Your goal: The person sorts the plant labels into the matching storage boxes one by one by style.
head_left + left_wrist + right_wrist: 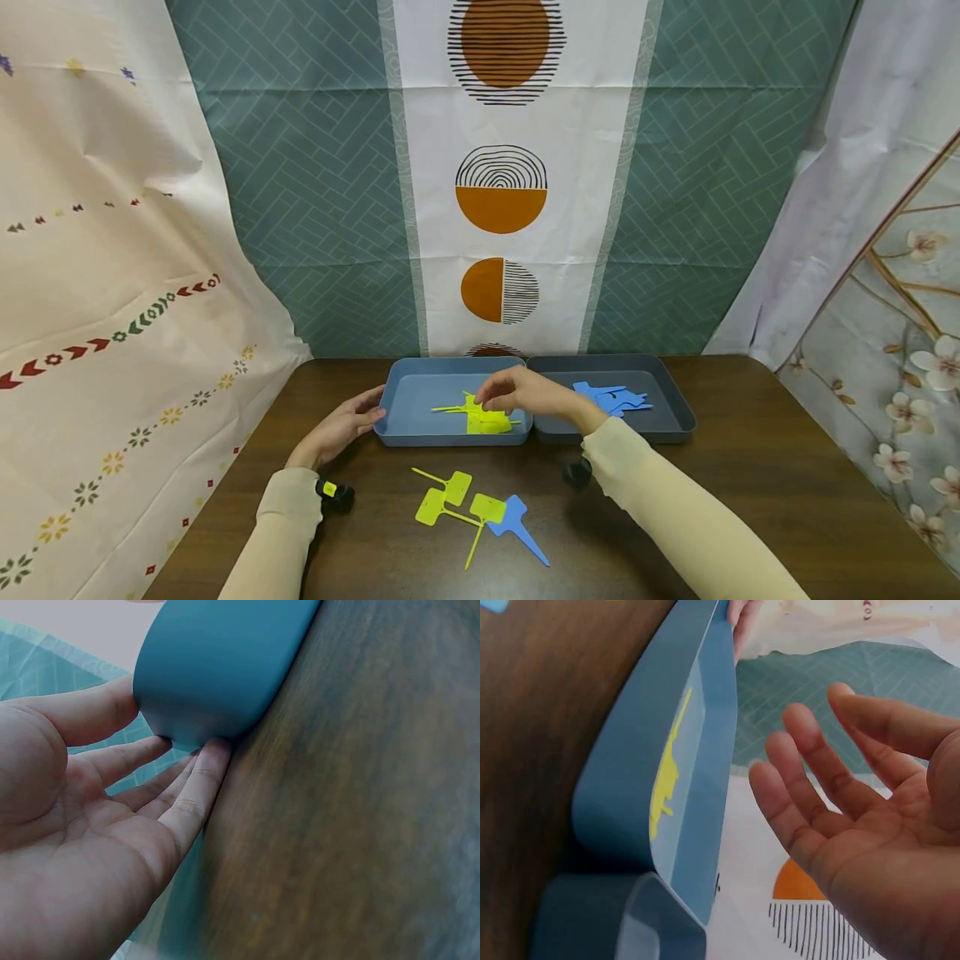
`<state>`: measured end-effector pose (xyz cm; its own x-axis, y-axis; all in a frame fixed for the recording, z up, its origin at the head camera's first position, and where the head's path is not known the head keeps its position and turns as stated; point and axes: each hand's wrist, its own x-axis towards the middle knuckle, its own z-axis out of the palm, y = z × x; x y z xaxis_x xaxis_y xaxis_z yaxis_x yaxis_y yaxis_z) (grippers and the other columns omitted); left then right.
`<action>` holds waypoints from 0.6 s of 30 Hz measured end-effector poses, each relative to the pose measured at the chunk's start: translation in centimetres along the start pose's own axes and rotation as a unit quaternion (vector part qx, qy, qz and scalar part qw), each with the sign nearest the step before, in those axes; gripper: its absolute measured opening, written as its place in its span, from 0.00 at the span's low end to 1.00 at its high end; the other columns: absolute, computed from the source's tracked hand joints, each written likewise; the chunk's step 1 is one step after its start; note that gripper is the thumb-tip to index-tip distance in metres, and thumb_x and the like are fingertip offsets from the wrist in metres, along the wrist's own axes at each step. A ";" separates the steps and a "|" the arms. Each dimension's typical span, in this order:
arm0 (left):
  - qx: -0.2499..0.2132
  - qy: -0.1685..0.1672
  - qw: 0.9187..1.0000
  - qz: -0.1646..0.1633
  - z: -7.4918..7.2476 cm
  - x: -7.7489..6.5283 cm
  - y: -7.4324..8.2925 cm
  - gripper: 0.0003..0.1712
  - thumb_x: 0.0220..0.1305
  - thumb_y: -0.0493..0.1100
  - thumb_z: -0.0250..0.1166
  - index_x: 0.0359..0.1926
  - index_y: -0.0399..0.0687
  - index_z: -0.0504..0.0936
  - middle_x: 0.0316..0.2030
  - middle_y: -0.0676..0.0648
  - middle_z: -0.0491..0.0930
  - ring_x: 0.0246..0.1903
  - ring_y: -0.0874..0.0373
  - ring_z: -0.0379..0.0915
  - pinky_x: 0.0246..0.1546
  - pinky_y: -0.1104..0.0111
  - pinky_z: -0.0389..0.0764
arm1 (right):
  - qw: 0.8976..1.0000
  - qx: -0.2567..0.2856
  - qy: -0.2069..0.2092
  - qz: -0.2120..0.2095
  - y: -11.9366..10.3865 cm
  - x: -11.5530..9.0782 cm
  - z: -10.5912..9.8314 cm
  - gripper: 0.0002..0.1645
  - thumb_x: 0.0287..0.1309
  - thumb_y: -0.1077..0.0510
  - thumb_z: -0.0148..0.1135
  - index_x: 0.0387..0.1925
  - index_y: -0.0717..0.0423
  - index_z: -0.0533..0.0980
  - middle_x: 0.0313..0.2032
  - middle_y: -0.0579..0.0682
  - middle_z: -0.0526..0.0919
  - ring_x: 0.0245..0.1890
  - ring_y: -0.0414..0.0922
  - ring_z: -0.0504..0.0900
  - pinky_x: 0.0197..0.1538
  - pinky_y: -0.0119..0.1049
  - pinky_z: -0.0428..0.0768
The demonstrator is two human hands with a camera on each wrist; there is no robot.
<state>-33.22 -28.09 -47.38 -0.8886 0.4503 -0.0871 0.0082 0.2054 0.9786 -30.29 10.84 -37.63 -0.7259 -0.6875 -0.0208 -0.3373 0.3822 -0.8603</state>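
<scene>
My right hand (532, 393) hovers over the blue-grey tray (420, 396), above a pile of yellow plant labels (487, 422). In the right wrist view its fingers (806, 731) are loosely bent and apart, with nothing between them. At the tray's left end, my left hand (337, 427) rests thumb and fingertips against the outer wall. The left wrist view shows those fingers (191, 799) nearly straight at the tray's corner, low by the tabletop. In front of the tray lie three yellow plant labels (458, 487) and one blue plant label (515, 518), partly overlapping.
A dark grey tray (675, 412) adjoins the blue-grey one on the right and holds a pile of blue plant labels (609, 398). Both stand at the back of the brown wooden table (750, 467), before a hanging patterned cloth (337, 208).
</scene>
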 end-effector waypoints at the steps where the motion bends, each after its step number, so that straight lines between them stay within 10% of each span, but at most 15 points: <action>1: 0.000 -0.001 1.000 0.000 0.0 0.0 0.0 0.39 0.83 0.38 0.50 0.83 0.35 0.41 0.80 0.28 0.42 0.78 0.31 0.43 0.76 0.40 0.50 | 1.000 0.007 -0.006 -0.002 0.1 -0.2 0.2 0.11 0.75 0.60 0.59 0.52 0.57 0.83 0.50 0.55 0.85 0.50 0.60 0.80 0.54 0.56 0.81; 11: -0.002 -0.002 1.000 -0.001 -0.1 0.2 -0.2 0.39 0.82 0.38 0.51 0.83 0.35 0.42 0.80 0.29 0.44 0.78 0.32 0.44 0.76 0.41 0.51 | 0.998 0.024 -0.053 -0.027 1.1 -1.1 1.8 0.11 0.74 0.62 0.60 0.52 0.60 0.83 0.48 0.59 0.85 0.49 0.69 0.79 0.51 0.66 0.79; 18: -0.004 -0.007 1.000 0.002 -0.1 0.1 -0.3 0.39 0.83 0.38 0.50 0.83 0.36 0.41 0.79 0.28 0.44 0.78 0.32 0.44 0.76 0.41 0.51 | 0.996 -0.013 -0.088 -0.027 1.4 -1.8 3.1 0.15 0.72 0.64 0.61 0.56 0.64 0.81 0.53 0.63 0.83 0.48 0.50 0.80 0.50 0.38 0.82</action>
<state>-33.38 -28.16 -47.63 -0.8822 0.4629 -0.0860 0.0081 0.1976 0.9803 -27.56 10.70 -40.42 -0.5905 -0.8044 -0.0659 -0.3908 0.3564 -0.8487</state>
